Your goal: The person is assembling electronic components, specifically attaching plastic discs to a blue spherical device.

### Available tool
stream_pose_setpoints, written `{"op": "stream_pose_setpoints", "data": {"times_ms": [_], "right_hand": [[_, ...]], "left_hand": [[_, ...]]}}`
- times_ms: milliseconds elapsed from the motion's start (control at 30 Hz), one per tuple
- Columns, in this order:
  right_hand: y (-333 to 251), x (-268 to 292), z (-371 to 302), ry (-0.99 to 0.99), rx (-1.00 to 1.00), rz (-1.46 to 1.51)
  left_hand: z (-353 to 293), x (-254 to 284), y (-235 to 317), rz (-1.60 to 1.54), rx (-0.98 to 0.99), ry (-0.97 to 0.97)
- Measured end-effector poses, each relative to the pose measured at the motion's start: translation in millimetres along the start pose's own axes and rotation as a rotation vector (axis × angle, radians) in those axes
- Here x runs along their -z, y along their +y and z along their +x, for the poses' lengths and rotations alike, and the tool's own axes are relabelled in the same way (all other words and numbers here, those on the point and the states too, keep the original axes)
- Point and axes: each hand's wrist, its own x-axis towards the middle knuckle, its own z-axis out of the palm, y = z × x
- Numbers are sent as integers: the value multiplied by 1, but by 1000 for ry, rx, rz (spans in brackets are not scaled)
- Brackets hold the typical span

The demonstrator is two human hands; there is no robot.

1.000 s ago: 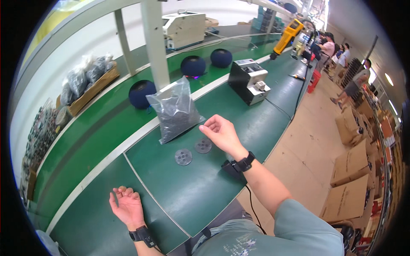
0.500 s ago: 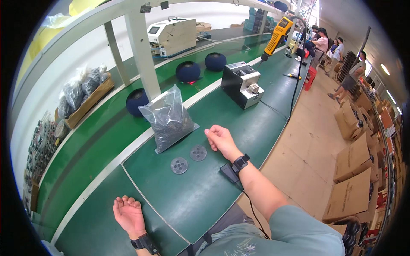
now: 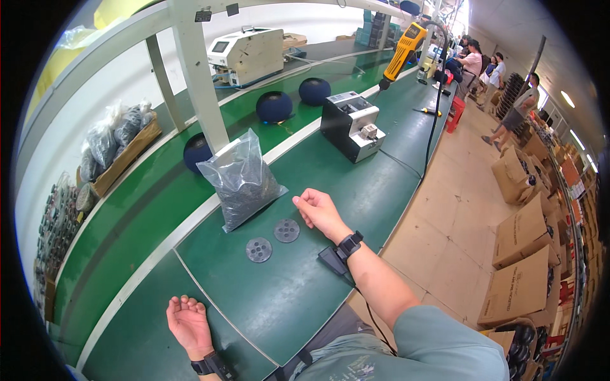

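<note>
My left hand [image 3: 188, 322] rests palm up above the green work surface at the lower left. Its fingers curl loosely and nothing lies in the palm. Over the bench, my right hand [image 3: 316, 209] has its thumb and fingers drawn together in a pinch; anything between the tips is hidden or too small to make out. Just left of it lies a dark round disc with holes [image 3: 286, 230]. A second holed disc [image 3: 258, 250] lies flat a little nearer to me. Behind them stands a clear plastic bag [image 3: 246, 184] filled with small dark pieces.
A black and silver machine [image 3: 353, 127] stands farther along the bench, with a yellow electric screwdriver [image 3: 405, 52] hanging beyond it. Dark blue round objects [image 3: 274, 106] sit on the green conveyor [image 3: 127, 219]. A black device with a cable [image 3: 333, 259] lies by my right wrist. Cardboard boxes [image 3: 518, 282] line the right.
The whole view has shifted slightly, moving the bench things a little left in the picture. My right hand has turned slightly, staying pinched beside the discs; my left hand looks much the same.
</note>
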Motion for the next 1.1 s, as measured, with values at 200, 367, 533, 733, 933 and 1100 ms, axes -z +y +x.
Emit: {"op": "stream_pose_setpoints", "data": {"times_ms": [200, 367, 533, 733, 933, 1100], "right_hand": [[-1, 3, -4, -26, -60, 32], [8, -3, 0, -38, 9, -139], [27, 16, 20, -11, 38, -184], [46, 36, 36, -50, 130, -143], [47, 38, 38, 9, 148, -102], [46, 39, 38, 48, 167, -96]], "left_hand": [[-3, -3, -1, -48, 24, 22], [-2, 13, -2, -196, 70, -64], [0, 16, -14, -106, 4, -65], [3, 17, -14, 4, -76, -202], [3, 15, -14, -100, -26, -152], [6, 25, -10, -128, 16, -238]]}}
